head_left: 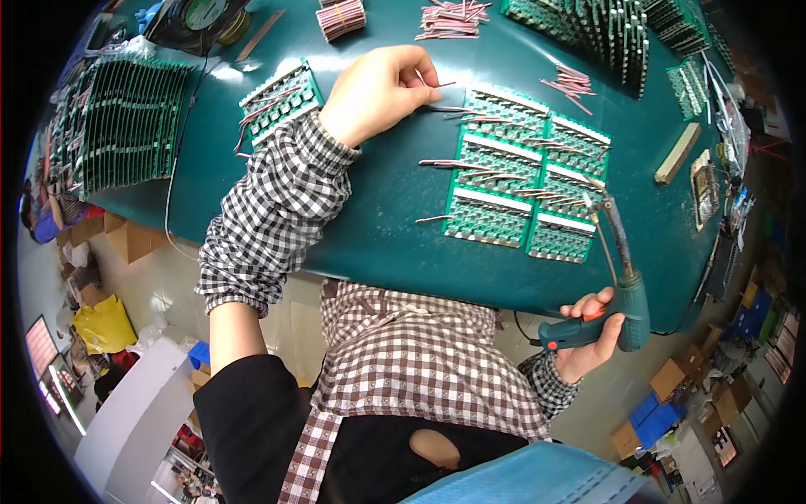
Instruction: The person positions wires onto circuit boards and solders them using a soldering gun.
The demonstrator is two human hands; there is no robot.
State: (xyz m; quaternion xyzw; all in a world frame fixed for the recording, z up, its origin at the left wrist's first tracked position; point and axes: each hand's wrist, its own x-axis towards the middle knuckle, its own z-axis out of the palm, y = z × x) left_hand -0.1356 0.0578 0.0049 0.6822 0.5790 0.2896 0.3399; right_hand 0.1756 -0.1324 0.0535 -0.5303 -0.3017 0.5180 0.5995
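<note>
My left hand (378,91) is closed in a pinch on a thin wire (447,84), its end sticking out to the right. Just right of it lies a block of green circuit boards (495,172), several joined in two columns, with red, black and white wires across them and jutting past their left edge. My right hand (585,359) grips the green pistol handle of a soldering gun (634,311). The gun's metal tip and thin feed tube point up to the right column of boards. Whether the tip touches a board I cannot tell.
A wired board (281,101) lies left of my left wrist. Stacked boards stand in a rack-like row (126,126) at far left and another (609,38) at far right. Wire bundles (342,18), loose wires (573,84), a fan (201,17) and a bar (677,154) lie around.
</note>
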